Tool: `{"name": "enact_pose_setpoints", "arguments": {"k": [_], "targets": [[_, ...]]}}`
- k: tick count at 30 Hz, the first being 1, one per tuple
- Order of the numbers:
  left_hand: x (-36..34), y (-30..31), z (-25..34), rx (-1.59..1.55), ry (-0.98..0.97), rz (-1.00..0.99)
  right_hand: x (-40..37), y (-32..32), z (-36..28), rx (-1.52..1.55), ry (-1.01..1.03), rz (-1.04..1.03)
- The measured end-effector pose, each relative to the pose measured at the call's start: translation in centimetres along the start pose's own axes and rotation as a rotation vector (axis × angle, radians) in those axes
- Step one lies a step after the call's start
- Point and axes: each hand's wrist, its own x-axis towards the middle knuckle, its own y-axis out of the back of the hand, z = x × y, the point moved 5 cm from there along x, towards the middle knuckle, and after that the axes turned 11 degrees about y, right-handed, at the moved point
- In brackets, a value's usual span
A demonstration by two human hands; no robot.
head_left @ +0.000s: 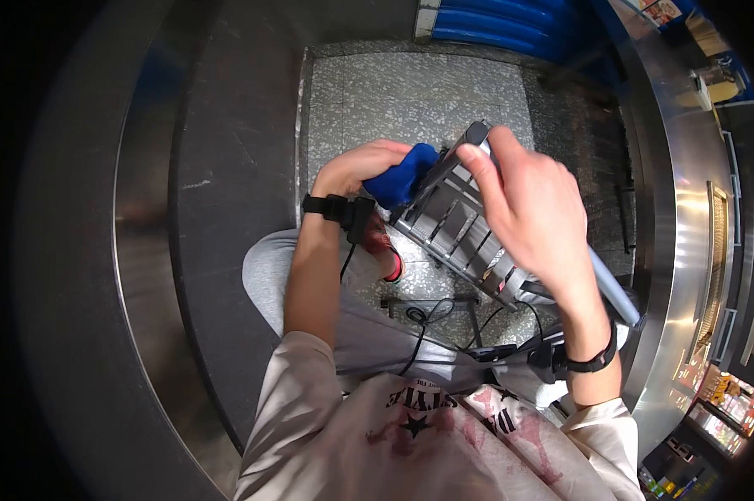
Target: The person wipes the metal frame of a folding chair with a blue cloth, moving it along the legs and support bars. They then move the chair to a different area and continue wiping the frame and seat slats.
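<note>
My left hand [354,169] is curled round a bunched blue cloth [404,177], which lies against the near-left side of a grey slatted metal frame [452,262]. The frame is tilted over my lap, with several crossbars between its side rails. My right hand [534,200] grips its upper corner, thumb on the near side and fingers over the far edge. Some of the fingers of both hands are hidden. A grey tube [615,288] slants down beside my right wrist; whether it joins the frame cannot be made out.
A dark surface with a metal edge [147,242] runs along my left. To the right stands a stainless steel counter [673,209]. Speckled floor tiles [394,92] lie ahead, with a blue ribbed panel [498,29] beyond. Black cables [421,321] hang near my lap.
</note>
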Motion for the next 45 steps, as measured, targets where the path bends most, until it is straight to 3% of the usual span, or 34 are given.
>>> {"name": "enact_pose_setpoints", "arguments": {"k": [2, 5, 6, 7, 9, 11, 12, 13, 15, 16, 17, 19, 20, 25, 29, 31, 35, 37, 41, 43, 44, 45], "targets": [[-0.6, 0.4, -0.8, -0.186, 0.035, -0.058, 0.4, 0.3, 1.1, 0.011, 0.008, 0.012], [0.3, 0.4, -4.4, -0.016, 0.151, -0.055, 0.9, 0.3, 2.3, 0.023, 0.021, 0.048], [-0.7, 0.1, -4.7, 0.251, 0.115, -0.072, 1.0, 0.2, 2.6, 0.029, 0.029, 0.041], [-0.4, 0.2, -6.2, 0.615, 0.25, -0.048, 0.9, 0.2, 2.6, 0.034, 0.037, 0.034], [0.4, -1.7, -8.4, 0.909, 0.192, -0.161, 0.7, 0.4, 2.2, 0.04, 0.01, 0.034], [3.6, -2.3, -14.0, 0.85, 0.124, 0.163, 0.3, 0.3, 2.0, 0.026, 0.016, 0.02], [3.7, -3.7, -14.2, 0.764, -0.011, 0.347, 0.2, 0.3, 1.8, 0.038, 0.01, -0.014], [4.0, -5.0, -15.1, 0.771, -0.009, 0.344, 0.2, 0.3, 1.7, 0.041, 0.005, -0.009], [3.1, -5.9, -14.4, 0.801, -0.231, 0.864, 0.2, 0.0, 1.6, 0.053, 0.005, 0.006], [2.4, -6.8, -13.7, 0.751, -0.094, 0.88, 0.1, 0.0, 1.6, 0.042, 0.025, 0.026], [2.8, -6.7, -14.3, 0.758, -0.092, 0.877, 0.1, 0.0, 1.6, 0.046, 0.019, 0.029], [3.1, -6.4, -14.9, 0.864, -0.356, 1.047, 0.1, -0.1, 1.5, 0.079, 0.037, 0.034], [2.5, -5.8, -13.1, 0.683, -0.219, 0.841, 0.1, -0.1, 1.5, 0.079, 0.035, 0.034], [2.5, -5.5, -13.0, 0.425, -0.205, 0.723, 0.3, 0.0, 1.7, 0.145, 0.065, 0.048], [2.8, -5.3, -14.7, 0.357, -0.228, 0.822, 0.4, -0.3, 2.3, 0.168, 0.068, 0.054], [2.0, -5.7, -14.0, 0.685, -0.246, 0.996, 0.6, -0.1, 2.5, 0.174, 0.07, 0.069], [1.8, -5.7, -13.3, 0.917, -0.194, 0.926, 0.9, -0.1, 3.3, 0.147, 0.091, 0.082], [1.3, -5.7, -13.0, 0.841, -0.299, 0.979, 1.1, -0.1, 3.4, 0.146, 0.077, 0.079], [3.5, -5.0, -16.2, 0.699, -0.201, 1.052, 1.6, -0.5, 4.0, 0.109, 0.054, 0.078], [4.5, -4.2, -18.2, 0.433, -0.284, 1.19, 1.6, -0.7, 4.3, 0.114, 0.076, 0.136], [5.0, -4.2, -19.3, 0.248, -0.129, 1.231, 1.4, -0.7, 4.2, 0.108, 0.071, 0.137], [5.4, -4.2, -19.5, 0.245, -0.131, 1.226, 1.3, -0.7, 3.8, 0.096, 0.072, 0.138]]}}
